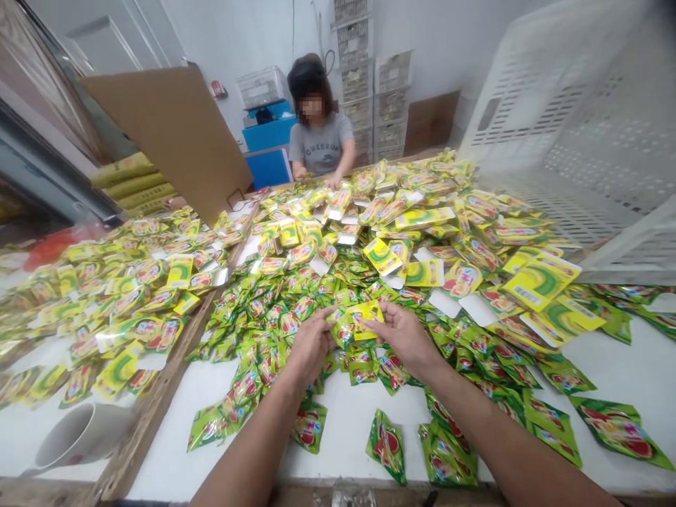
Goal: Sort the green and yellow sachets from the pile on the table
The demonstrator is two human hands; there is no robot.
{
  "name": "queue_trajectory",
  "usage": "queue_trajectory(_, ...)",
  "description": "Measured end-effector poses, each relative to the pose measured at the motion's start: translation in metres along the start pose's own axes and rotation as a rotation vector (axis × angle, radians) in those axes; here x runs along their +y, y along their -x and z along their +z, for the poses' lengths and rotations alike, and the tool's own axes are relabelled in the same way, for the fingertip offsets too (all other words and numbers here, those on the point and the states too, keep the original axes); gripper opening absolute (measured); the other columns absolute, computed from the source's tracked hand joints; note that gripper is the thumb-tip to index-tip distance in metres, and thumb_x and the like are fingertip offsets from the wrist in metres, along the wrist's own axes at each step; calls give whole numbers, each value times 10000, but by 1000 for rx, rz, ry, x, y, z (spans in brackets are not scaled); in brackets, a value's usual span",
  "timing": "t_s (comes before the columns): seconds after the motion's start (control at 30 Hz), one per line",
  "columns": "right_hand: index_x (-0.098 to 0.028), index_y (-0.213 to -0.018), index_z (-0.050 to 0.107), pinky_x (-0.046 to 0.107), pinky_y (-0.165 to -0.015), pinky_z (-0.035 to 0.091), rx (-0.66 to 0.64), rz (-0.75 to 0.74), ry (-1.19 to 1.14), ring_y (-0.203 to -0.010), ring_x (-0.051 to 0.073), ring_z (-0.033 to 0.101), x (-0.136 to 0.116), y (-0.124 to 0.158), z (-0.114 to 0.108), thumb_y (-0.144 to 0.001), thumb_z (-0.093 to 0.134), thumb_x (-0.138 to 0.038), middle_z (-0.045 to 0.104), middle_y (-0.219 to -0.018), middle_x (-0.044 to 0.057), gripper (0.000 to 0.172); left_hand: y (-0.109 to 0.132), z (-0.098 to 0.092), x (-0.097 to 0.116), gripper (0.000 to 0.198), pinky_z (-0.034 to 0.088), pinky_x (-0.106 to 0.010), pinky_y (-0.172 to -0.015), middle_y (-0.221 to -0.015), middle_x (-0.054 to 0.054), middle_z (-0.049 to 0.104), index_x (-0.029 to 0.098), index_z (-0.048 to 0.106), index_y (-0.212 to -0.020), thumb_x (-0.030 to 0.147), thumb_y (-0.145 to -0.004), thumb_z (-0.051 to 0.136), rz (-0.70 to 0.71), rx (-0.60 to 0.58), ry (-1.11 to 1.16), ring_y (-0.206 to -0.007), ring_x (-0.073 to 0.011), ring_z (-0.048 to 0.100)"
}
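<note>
My left hand (313,343) pinches a small green sachet (344,329) with red fruit pictures on it. Beside it, my right hand (405,336) grips a small yellow carton (368,315), thumb across its front. Sachet and carton overlap between the hands; whether one is partly inside the other I cannot tell. Beneath and around both hands spreads a heap of green sachets (264,317). Beyond it lies a pile of yellow cartons (383,257), many with white flaps sticking out.
A wooden strip (153,401) divides the white table (182,429). Left of it are more yellow cartons (119,362) and a white mug (79,433). A large white crate (591,134) stands tilted at right. Across the table a person (322,137) handles cartons; a cardboard sheet (169,134) leans at left.
</note>
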State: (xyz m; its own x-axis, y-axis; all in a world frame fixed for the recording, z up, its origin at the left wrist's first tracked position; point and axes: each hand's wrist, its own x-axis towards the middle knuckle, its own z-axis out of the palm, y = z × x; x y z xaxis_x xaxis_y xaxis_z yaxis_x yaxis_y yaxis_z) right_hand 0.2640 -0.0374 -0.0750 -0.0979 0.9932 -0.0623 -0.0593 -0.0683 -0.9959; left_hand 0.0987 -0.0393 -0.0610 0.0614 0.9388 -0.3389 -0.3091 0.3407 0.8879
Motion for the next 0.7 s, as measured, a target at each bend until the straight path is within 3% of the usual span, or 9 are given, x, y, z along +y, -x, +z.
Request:
queue_trajectory(0.13,-160,-792,586,281,-608,475,4,-21,-15,-654,155,579,-1,1,1,-613,714,-432,652,-738,17,350,6,12,-5,291,439,-206,-563,-679,-10,623,149,614,-884,240,-622,702,-15,-55,59,-576,-105,565)
queue_trajectory(0.27,-160,-756,574,215,-481,413,96,-5,-71,-596,126,533,0,1,0,-589,740,-393,634,-694,6,332,2,15,-10,318,383,-163,-480,-585,44,557,157,568,-796,311,-600,765,66,22,63,-486,-60,498)
queue_trajectory(0.4,-167,-765,565,204,-438,401,129,11,-193,-554,112,515,6,1,5,-588,738,-395,641,-716,7,336,-1,31,-16,390,427,-167,-568,-679,34,610,177,559,-869,250,-560,786,144,99,272,-584,-66,549)
queue_trajectory(0.5,-171,-761,560,223,-443,430,218,34,-228,-558,130,540,5,1,7,-549,752,-416,651,-729,21,377,3,43,-17,437,454,-186,-628,-804,-5,652,177,567,-933,202,-546,770,112,90,361,-677,-88,587)
queue_trajectory(0.6,-173,-740,558,237,-440,436,293,12,-196,-554,140,544,1,2,5,-539,754,-427,657,-724,31,379,8,47,-13,387,469,-208,-619,-781,-7,644,162,588,-894,186,-544,751,60,87,324,-659,-100,587)
queue_trajectory(0.7,-173,-709,560,256,-490,457,285,-45,-145,-569,145,554,-5,3,3,-541,759,-408,660,-708,30,351,9,44,-8,321,472,-216,-568,-692,21,603,157,568,-783,223,-539,766,65,104,222,-584,-92,557)
